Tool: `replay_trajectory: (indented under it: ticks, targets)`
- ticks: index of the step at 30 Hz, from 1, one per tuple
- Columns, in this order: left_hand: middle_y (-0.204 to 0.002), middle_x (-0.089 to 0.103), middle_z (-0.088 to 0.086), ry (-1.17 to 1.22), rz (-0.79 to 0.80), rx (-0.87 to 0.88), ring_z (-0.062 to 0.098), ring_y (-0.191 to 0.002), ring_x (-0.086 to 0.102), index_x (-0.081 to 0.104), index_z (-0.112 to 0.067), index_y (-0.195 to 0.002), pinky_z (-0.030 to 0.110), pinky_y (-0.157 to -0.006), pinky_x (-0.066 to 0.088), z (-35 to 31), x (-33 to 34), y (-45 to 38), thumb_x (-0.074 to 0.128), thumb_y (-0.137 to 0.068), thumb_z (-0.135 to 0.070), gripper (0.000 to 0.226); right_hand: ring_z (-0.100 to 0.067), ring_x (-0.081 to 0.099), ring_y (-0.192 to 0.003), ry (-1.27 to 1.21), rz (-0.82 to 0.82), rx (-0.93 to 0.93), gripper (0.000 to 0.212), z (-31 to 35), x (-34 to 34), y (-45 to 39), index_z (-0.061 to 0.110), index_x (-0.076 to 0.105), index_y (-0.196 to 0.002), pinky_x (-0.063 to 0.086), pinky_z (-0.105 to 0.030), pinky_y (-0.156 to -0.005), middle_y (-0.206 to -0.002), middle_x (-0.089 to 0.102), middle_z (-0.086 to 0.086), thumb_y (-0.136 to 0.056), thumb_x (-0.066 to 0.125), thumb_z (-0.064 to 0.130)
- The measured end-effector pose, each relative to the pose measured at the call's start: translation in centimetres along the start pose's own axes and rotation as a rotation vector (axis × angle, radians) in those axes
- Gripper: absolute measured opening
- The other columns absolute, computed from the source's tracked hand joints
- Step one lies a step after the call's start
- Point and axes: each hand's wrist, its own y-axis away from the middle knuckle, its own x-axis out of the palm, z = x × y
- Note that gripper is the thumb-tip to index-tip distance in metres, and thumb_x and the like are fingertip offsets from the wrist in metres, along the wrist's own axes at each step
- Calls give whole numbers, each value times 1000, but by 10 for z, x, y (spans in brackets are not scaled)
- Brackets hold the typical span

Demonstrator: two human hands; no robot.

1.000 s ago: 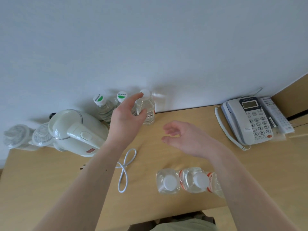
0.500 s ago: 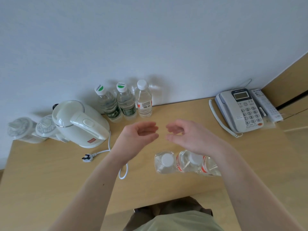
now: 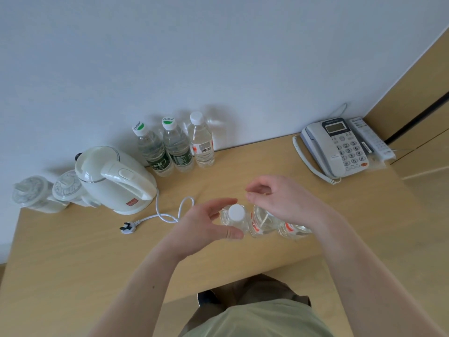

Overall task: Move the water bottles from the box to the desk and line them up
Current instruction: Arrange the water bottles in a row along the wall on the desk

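From the head camera, looking down on a pale wooden desk (image 3: 73, 251) pushed against a white wall, three water bottles stand upright in a row at the back edge: two with green labels and green-marked caps (image 3: 155, 152) (image 3: 177, 147), and a clear one with a barcode label and plain white cap (image 3: 202, 142) just beside them on the right. They stand close together, almost touching.

Nearer the front edge stands a second group of bottles. The left hand (image 3: 201, 227) curves round the leftmost of these, a white-capped bottle (image 3: 235, 216) — fingers behind it, thumb in front — but whether the fingers actually press the plastic cannot be told from above. The right hand (image 3: 279, 203) hovers over the next bottle (image 3: 263, 222), its fingers loosely curled and holding nothing; its wrist covers part of a third bottle (image 3: 294, 231) with an orange-red label band.

To the left sits a white electric kettle (image 3: 114, 178), its white cord (image 3: 170, 212) looping across the desk to an unplugged plug (image 3: 127, 228). Two lidded ceramic cups (image 3: 34, 195) (image 3: 68, 188) stand beside the kettle at the desk's far left. At the far right corner are a grey desk telephone (image 3: 337, 147) and a remote control (image 3: 371, 137) just beside it.
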Motion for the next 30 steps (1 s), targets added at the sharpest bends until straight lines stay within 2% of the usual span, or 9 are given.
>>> replay_trajectory:
  ticks: [2, 5, 12, 15, 19, 23, 25, 27, 30]
  targets:
    - [-124, 65, -36, -23, -33, 23, -18, -123, 52, 66, -53, -120, 15, -107, 40, -1, 3, 0, 96, -65, -31, 67, 0, 60, -109, 11, 12, -1, 25, 1, 2, 4, 38, 66, -116, 47, -26, -90, -117, 65, 21, -95, 59, 51]
    - [-126, 67, -28, -82, -111, 38, -8, -125, 56, 68, -45, -125, 26, -111, 42, -2, 10, -1, 95, -67, -28, 66, -2, 61, -107, 20, 14, 7, 23, 0, 5, 8, 37, 67, -114, 47, -27, -89, -113, 66, 20, -94, 61, 49]
    - [-116, 71, -26, -104, -223, 159, -5, -117, 62, 72, -44, -112, 26, -105, 47, 4, 17, -2, 92, -73, -31, 45, -4, 60, -106, 24, -13, 30, 21, -3, 11, 15, 40, 68, -109, 41, -20, -75, -116, 65, 21, -94, 59, 50]
    - [-113, 71, -28, -136, -232, 200, -6, -115, 62, 70, -49, -105, 21, -102, 46, 3, 16, -2, 91, -75, -31, 40, -1, 61, -101, 5, -19, 30, 13, -3, 10, 15, 42, 68, -102, 41, -18, -73, -112, 65, 25, -95, 59, 47]
    - [-110, 72, -28, -177, -258, 232, -7, -111, 63, 73, -48, -104, 17, -97, 46, 2, 15, -3, 90, -77, -31, 37, -5, 60, -107, 18, -36, 27, 19, -2, 7, 14, 39, 70, -107, 43, -25, -80, -119, 65, 22, -95, 58, 47]
    - [-106, 75, -22, -149, -262, 203, 2, -110, 66, 78, -36, -110, 30, -103, 50, -2, 8, -9, 89, -78, -29, 34, -6, 59, -108, 11, -44, 34, 20, 0, 2, 11, 38, 70, -109, 43, -26, -81, -122, 65, 20, -95, 58, 46]
    - [-104, 75, -22, -158, -259, 207, 3, -109, 67, 78, -35, -110, 32, -103, 50, -6, 4, -14, 89, -78, -30, 34, -6, 59, -112, -12, -39, 39, 20, 1, -2, 8, 38, 70, -109, 46, -31, -90, -123, 65, 19, -95, 59, 46]
    - [-103, 75, -25, -151, -260, 218, -1, -108, 66, 77, -38, -108, 27, -102, 50, -10, 0, -19, 89, -78, -29, 33, -7, 58, -115, -27, -31, 39, 21, 2, -7, 5, 37, 69, -111, 45, -34, -95, -125, 64, 18, -95, 59, 46]
    - [-102, 74, -29, -128, -263, 215, -7, -107, 65, 75, -45, -103, 19, -97, 47, -15, -5, -29, 89, -78, -29, 33, -5, 58, -116, -35, -23, 29, 24, 3, -15, -1, 36, 68, -116, 44, -31, -95, -126, 64, 16, -95, 60, 45]
